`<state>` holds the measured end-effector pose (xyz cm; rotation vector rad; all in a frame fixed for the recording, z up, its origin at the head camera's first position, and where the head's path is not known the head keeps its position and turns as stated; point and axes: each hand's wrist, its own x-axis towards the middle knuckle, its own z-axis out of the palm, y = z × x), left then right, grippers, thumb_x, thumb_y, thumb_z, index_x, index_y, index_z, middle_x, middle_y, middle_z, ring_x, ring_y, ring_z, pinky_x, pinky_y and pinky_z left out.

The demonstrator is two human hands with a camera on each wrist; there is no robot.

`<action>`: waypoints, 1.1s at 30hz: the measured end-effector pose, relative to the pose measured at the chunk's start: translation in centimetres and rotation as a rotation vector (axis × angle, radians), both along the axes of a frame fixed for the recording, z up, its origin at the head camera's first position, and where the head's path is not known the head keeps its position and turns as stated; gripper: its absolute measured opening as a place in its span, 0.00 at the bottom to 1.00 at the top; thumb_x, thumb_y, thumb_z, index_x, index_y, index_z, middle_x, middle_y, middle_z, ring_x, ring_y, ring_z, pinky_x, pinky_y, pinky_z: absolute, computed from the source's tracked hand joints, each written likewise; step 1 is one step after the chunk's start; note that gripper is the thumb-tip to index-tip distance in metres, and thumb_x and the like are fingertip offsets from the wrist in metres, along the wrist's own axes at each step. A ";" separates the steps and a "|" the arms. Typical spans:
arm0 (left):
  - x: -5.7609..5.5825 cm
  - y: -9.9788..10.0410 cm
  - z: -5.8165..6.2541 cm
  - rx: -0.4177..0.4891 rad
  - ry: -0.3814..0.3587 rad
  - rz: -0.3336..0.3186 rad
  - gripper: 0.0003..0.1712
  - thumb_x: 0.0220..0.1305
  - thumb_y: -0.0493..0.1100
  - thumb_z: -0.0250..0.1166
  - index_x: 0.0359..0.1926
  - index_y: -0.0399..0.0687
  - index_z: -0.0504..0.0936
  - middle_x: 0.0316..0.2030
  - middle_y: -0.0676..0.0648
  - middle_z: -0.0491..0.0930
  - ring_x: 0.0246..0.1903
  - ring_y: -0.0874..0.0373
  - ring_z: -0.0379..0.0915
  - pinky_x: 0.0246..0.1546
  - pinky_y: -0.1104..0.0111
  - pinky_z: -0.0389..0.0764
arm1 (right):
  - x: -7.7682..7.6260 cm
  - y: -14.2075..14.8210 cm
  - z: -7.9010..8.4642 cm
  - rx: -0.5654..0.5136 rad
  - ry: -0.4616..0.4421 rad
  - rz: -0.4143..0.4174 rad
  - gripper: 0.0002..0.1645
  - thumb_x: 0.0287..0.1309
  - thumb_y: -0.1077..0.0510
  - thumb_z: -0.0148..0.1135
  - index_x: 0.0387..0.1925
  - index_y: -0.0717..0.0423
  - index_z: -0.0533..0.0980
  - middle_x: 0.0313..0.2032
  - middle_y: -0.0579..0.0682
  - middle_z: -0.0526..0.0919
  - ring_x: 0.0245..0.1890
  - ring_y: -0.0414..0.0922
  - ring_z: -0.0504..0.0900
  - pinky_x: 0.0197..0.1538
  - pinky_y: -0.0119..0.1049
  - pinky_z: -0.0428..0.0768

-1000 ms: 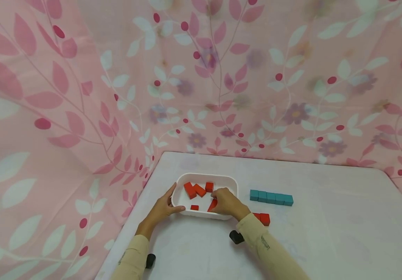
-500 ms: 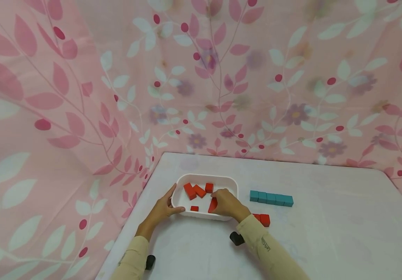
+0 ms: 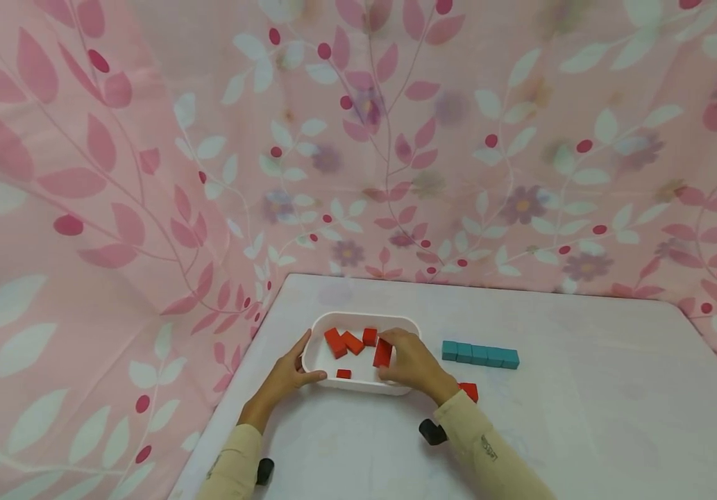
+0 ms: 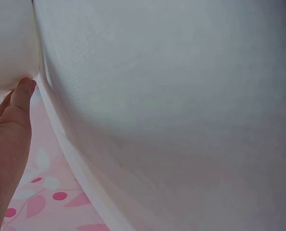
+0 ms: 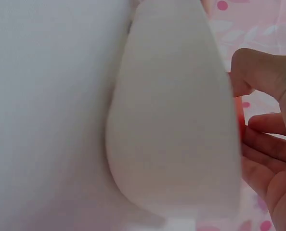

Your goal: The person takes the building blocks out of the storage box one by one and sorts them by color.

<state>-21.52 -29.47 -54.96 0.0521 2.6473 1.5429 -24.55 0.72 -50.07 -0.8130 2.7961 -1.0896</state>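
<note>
A white plastic tray (image 3: pixel 358 384) with rounded corners sits on the table. My left hand (image 3: pixel 284 373) grips its left end, thumb at the front rim and fingers along the side; in the left wrist view, fingertips of the hand (image 4: pixel 12 125) touch the tray wall (image 4: pixel 10 43). Over the tray's right part, my right hand (image 3: pixel 417 363) pinches a red block (image 3: pixel 383 353) between thumb and fingers. Several other red blocks (image 3: pixel 336 343) lie in the tray. In the right wrist view the tray wall (image 5: pixel 176 110) hides most of the held block (image 5: pixel 240 115).
A row of several teal cubes (image 3: pixel 479 354) stands right of the tray. Partly hidden behind my right wrist, a red block (image 3: pixel 468 391) lies on the white-covered table (image 3: pixel 583 403). Pink floral cloth (image 3: pixel 358 139) hangs behind and to the left.
My right hand has lifted the red block a little, and more of the block now shows between the fingers. The left hand stays on the tray. The head view has shifted slightly.
</note>
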 end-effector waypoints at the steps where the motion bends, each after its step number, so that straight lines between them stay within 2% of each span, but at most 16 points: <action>1: 0.0 0.0 0.0 -0.002 -0.001 0.000 0.62 0.46 0.49 0.80 0.77 0.64 0.52 0.73 0.49 0.58 0.62 0.47 0.69 0.56 0.59 0.76 | 0.1 0.4 0.3 -0.017 0.010 -0.005 0.42 0.42 0.54 0.79 0.61 0.59 0.74 0.56 0.50 0.79 0.56 0.49 0.75 0.58 0.46 0.77; 5: 0.1 0.1 0.2 -0.014 0.003 0.003 0.61 0.47 0.49 0.79 0.77 0.63 0.52 0.73 0.48 0.58 0.63 0.46 0.68 0.56 0.58 0.75 | 0.7 2.1 1.0 -0.048 0.038 -0.025 0.40 0.42 0.56 0.78 0.61 0.55 0.75 0.57 0.47 0.77 0.56 0.46 0.75 0.57 0.46 0.77; 9: 0.2 0.2 0.3 -0.019 0.005 -0.001 0.61 0.46 0.48 0.80 0.77 0.63 0.52 0.72 0.48 0.58 0.63 0.46 0.68 0.56 0.59 0.75 | 1.4 4.1 1.2 -0.072 0.028 -0.049 0.41 0.39 0.58 0.78 0.60 0.52 0.74 0.58 0.45 0.75 0.55 0.46 0.74 0.54 0.48 0.80; 16: 0.1 0.3 0.4 -0.021 -0.003 -0.013 0.62 0.46 0.48 0.80 0.77 0.62 0.51 0.73 0.48 0.58 0.63 0.48 0.68 0.57 0.59 0.74 | 2.9 9.1 0.9 -0.150 0.039 -0.066 0.39 0.42 0.61 0.77 0.60 0.57 0.75 0.58 0.44 0.74 0.54 0.46 0.74 0.52 0.49 0.81; 20: 0.2 0.2 0.4 -0.024 0.004 -0.008 0.62 0.46 0.49 0.79 0.77 0.62 0.51 0.73 0.46 0.58 0.62 0.47 0.68 0.57 0.58 0.74 | 3.5 11.5 0.4 -0.109 0.085 -0.058 0.38 0.43 0.64 0.73 0.61 0.60 0.75 0.58 0.46 0.74 0.52 0.45 0.75 0.51 0.47 0.82; 25: 0.1 0.2 0.5 -0.038 0.004 -0.013 0.62 0.47 0.50 0.79 0.77 0.60 0.50 0.73 0.46 0.57 0.64 0.46 0.67 0.58 0.57 0.74 | 4.4 14.3 -0.7 -0.047 0.162 -0.066 0.38 0.39 0.68 0.70 0.59 0.65 0.75 0.56 0.50 0.76 0.51 0.47 0.76 0.48 0.46 0.83; 29: 0.1 0.2 0.4 -0.041 0.000 -0.013 0.62 0.47 0.51 0.79 0.77 0.60 0.50 0.73 0.46 0.57 0.62 0.46 0.68 0.57 0.57 0.74 | 5.1 16.0 -1.8 -0.002 0.163 -0.081 0.37 0.38 0.68 0.72 0.57 0.67 0.76 0.53 0.51 0.77 0.51 0.47 0.76 0.49 0.46 0.83; 33: 0.1 0.1 0.3 -0.033 -0.006 -0.008 0.62 0.46 0.50 0.79 0.77 0.62 0.51 0.73 0.46 0.58 0.62 0.46 0.69 0.57 0.57 0.74 | 5.4 16.7 -2.8 0.062 0.120 -0.098 0.36 0.40 0.67 0.73 0.56 0.67 0.77 0.52 0.51 0.77 0.51 0.48 0.76 0.51 0.45 0.81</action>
